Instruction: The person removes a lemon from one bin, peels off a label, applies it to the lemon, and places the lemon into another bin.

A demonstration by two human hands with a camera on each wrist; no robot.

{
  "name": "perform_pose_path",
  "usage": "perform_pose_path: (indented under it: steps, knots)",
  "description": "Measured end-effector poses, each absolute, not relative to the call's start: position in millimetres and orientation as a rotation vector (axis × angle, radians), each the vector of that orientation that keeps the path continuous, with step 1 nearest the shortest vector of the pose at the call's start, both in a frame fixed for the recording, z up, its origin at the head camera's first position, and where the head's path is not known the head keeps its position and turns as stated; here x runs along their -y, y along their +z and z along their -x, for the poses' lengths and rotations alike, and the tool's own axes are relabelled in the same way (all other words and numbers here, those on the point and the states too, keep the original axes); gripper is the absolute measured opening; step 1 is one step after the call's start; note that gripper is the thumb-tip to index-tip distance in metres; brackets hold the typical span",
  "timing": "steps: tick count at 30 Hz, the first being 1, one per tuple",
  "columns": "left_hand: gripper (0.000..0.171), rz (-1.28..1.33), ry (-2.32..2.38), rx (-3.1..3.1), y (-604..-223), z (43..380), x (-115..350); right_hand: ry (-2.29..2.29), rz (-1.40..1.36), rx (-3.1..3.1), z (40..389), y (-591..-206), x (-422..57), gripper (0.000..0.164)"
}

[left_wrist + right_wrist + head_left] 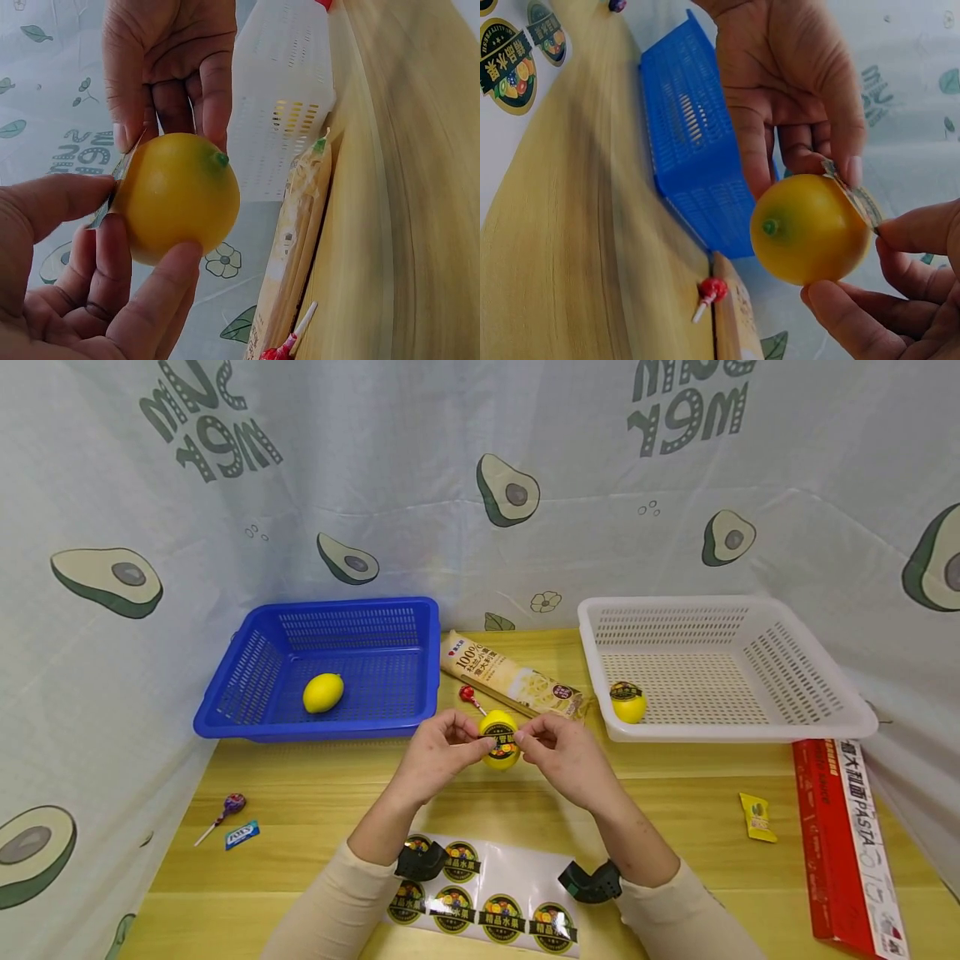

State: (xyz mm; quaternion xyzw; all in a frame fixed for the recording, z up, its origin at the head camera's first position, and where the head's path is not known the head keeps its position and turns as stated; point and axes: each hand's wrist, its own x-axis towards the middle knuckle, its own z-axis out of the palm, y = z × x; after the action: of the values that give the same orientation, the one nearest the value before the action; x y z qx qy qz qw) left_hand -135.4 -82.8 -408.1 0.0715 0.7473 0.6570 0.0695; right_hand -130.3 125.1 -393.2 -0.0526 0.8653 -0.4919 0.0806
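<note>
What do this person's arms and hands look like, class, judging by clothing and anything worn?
The left sleeve and right sleeve are plain cream, ending partway along the forearms. The left hand and right hand are bare, with no gloves or rings visible. Near each wrist is a curved black device; the right one shows a green patch. No cables are visible.

smooth held lemon [180, 199], glossy sticker sheet [517, 866], plastic basket [315, 728], wood-grain tabletop [300, 852], creased cloth backdrop [420, 468]

The red box [847, 847] reads "PASTA", the packet [513, 678] "100%", stickers [502, 918] "精品水果".
</note>
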Motion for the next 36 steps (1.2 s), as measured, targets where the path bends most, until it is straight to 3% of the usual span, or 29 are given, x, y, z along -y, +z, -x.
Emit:
perform_pose_path:
  steps: [29,32,36]
  knots:
    - [0.024,-0.165,1.929,-2.336,-408.2,134.8,82.4,-1.435,0.145,-2.603,130.1,-393.1,-122.8,0.017]
    - [0.028,-0.125,1.896,-2.332,-407.4,134.6,82.4,-1.436,0.141,-2.602,129.9,-393.0,-122.8,0.017]
    - [0.049,-0.144,1.826,-2.289,-407.7,135.9,82.2,-1.453,0.137,-2.588,129.9,-393.6,-122.8,0.017]
